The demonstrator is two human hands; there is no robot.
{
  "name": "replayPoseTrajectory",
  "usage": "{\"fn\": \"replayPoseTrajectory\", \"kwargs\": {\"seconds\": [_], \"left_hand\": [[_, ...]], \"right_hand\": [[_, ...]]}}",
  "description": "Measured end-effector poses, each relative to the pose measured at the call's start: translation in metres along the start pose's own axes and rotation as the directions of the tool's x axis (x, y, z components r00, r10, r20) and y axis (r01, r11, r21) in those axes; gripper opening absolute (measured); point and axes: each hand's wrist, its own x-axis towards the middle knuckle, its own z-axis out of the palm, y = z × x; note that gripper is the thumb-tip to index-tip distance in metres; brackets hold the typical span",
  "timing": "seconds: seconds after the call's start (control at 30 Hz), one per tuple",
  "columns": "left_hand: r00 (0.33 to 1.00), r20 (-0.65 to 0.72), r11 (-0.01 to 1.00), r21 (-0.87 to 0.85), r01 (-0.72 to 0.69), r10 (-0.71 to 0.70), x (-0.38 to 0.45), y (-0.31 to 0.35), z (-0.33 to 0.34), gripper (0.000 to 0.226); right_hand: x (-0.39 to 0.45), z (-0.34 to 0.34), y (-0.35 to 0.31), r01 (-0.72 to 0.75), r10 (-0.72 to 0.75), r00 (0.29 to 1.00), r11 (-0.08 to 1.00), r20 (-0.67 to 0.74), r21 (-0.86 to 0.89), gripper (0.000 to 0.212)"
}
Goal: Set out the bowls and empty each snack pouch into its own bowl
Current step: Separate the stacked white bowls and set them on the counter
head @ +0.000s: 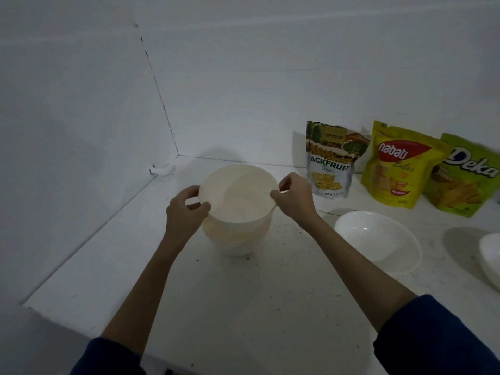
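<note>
Cream-coloured round plastic bowls in a nested stack, centre of the white desk, a little toward the far left corner where two white walls meet. Left hand closed on the left rim of the top bowl, thumb over the edge and fingers curled beneath. Right hand pinched on the right rim of the same bowl, thumb and fingertips pressed together on the edge. Top bowl tilted slightly toward the camera, still seated in the stack below; bottom of the stack resting on the desk. Dark blue sleeves pushed up both forearms at the near edge.

Right of the stack, just apart from it: glossy white round bowl, upright and holding nothing. Further right, cut by the frame edge: second white bowl, only its left part visible.

Along the far wall, upright and side by side: jackfruit chips pouch in white and green, then yellow-green Nabati Bites pouch, then green Deka pouch, each overlapping or touching the next. All three apparently sealed, though tops too blurred to be sure. Small brown specks scattered over the desk surface.
</note>
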Motion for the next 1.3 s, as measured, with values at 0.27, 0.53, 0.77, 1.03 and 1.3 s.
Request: {"fn": "replayPoseTrajectory", "kwargs": {"seconds": [0.27,0.53,0.77,1.03,1.3], "left_hand": [[0.980,0.166,0.989,-0.109,-0.096,0.113,-0.027,0.047,0.039,0.054],[0.916,0.384,0.984,-0.169,-0.049,0.111,-0.132,0.054,0.113,0.052],[0.903,0.427,0.990,-0.137,0.018,0.042,-0.212,0.032,0.126,0.057],[0.901,0.433,0.990,-0.119,0.081,-0.022,-0.246,0.023,0.122,0.059],[0.874,0.485,0.992,-0.094,0.079,-0.024,-0.245,0.024,0.119,0.068]], "right_hand": [[-0.044,-0.092,0.008,-0.017,0.036,0.982,0.995,-0.183,0.103,0.032],[-0.156,-0.183,0.074,-0.195,0.201,0.942,0.979,-0.269,0.052,0.031],[-0.228,-0.205,0.107,-0.254,0.257,0.944,0.966,-0.208,0.040,0.033],[-0.256,-0.205,0.121,-0.265,0.270,0.944,0.963,-0.192,0.051,0.033],[-0.258,-0.213,0.114,-0.228,0.200,0.964,0.961,-0.176,-0.157,0.037]]}}
